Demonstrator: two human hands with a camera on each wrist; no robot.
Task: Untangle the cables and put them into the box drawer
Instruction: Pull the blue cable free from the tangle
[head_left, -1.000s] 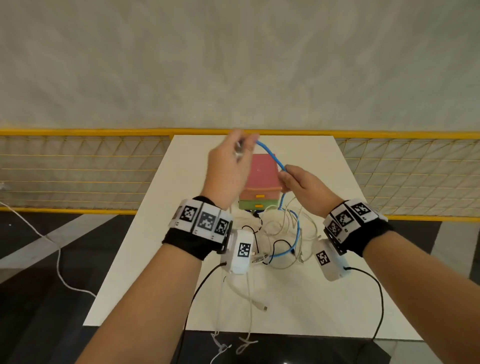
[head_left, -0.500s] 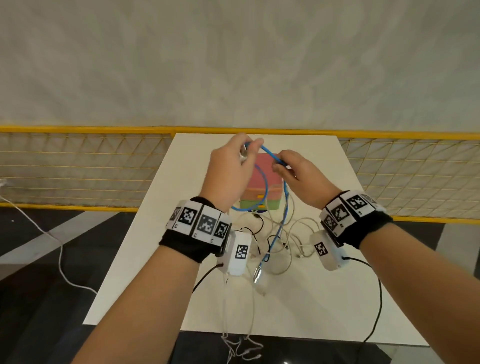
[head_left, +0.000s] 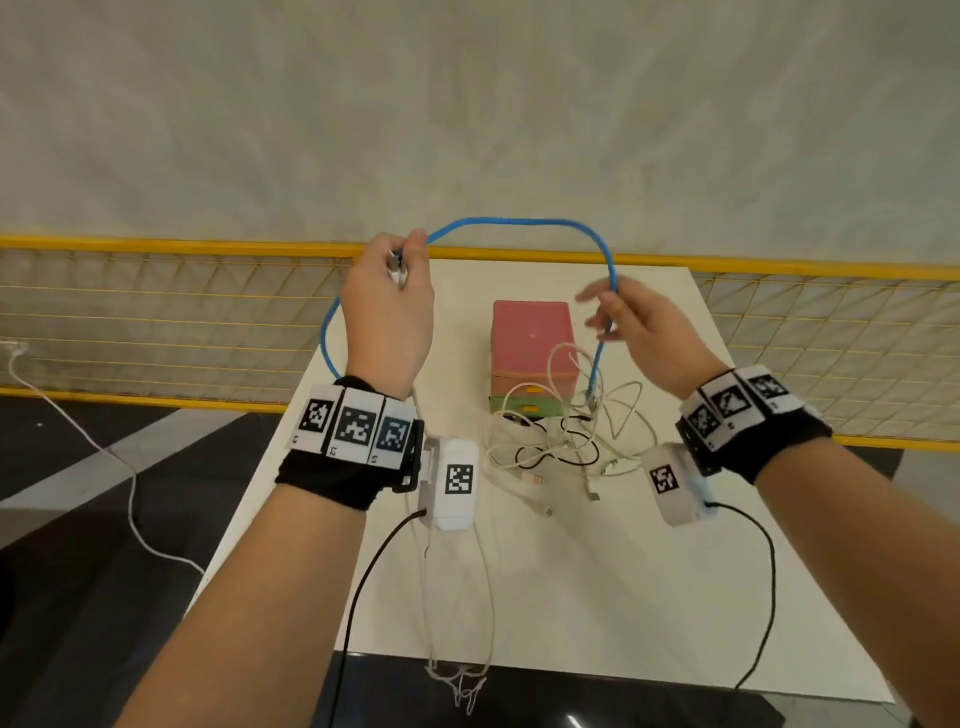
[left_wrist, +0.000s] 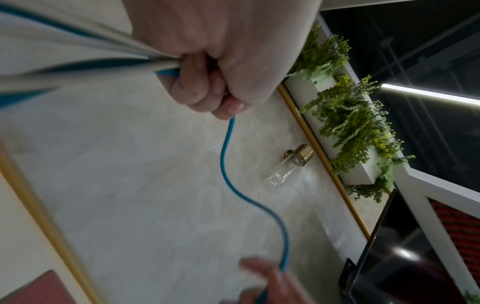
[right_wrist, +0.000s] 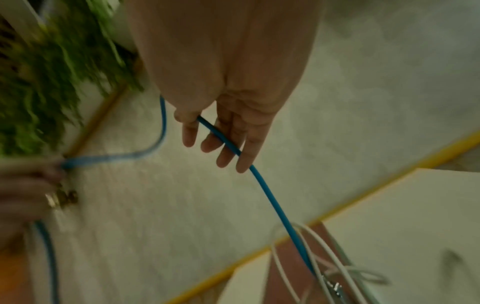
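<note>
Blue cable (head_left: 511, 222) gripped in left hand (head_left: 387, 317), draped over slack-fingered right hand (head_left: 641, 327); white cables (head_left: 561, 441) left tangled at centre frame; drawers (head_left: 530, 400) seen closed.

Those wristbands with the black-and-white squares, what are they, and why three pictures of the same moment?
No machine here: a person works with bare hands, wearing marker bands and a small camera on each wrist, plus one on the head. The wide picture is the head camera's; the two close ones look along each hand.

The left hand grips one end of a blue cable, fingers curled round it, with pale cables too in the left wrist view. The blue cable arches over to the right hand, whose fingers are nearly straight, with the cable running across them.

On the white table stands a small box of drawers, pink above, green below, with a tangle of white and black cables in front.
</note>
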